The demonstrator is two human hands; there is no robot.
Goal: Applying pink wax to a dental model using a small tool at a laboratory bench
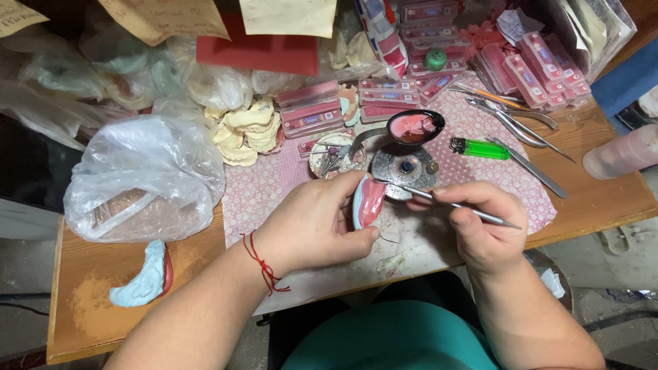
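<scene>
My left hand [322,223] holds a small dental cast [367,202], pale blue with a pink wax rim, upright above the table's near edge. A thin metal carving tool [445,203] is pinched in my right hand [480,229], and its tip touches the top of the cast. Just behind the hands stand a round metal burner [404,166] and a ladle-like spoon of pink wax [415,127]. A red string is tied around my left wrist.
A green lighter [480,149] and metal pliers [510,120] lie on the patterned mat [267,188]. Pink boxes [425,41] are stacked at the back. A clear plastic bag [140,178], yellow plaster casts [247,130] and another blue cast [145,277] occupy the left side.
</scene>
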